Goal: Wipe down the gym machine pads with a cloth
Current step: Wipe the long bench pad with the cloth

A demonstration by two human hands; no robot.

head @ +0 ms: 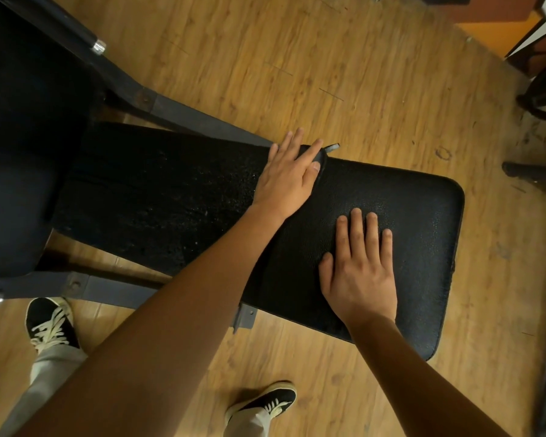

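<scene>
A black gym bench lies across the middle of the head view. Its smooth seat pad (423, 231) is on the right, and a worn, rough-surfaced pad (158, 184) is on the left. My left hand (286, 181) rests at the far edge where the two pads meet, fingers straight and reaching over the edge, thumb on the seam. My right hand (360, 272) lies flat on the seat pad, palm down, fingers spread. No cloth is in view.
A large dark padded part (19, 137) fills the left side. The bench's dark metal frame (183, 111) runs behind it. My two shoes (49, 323) (265, 402) stand on the wooden floor at the near side. Other dark equipment (539, 89) stands at the right edge.
</scene>
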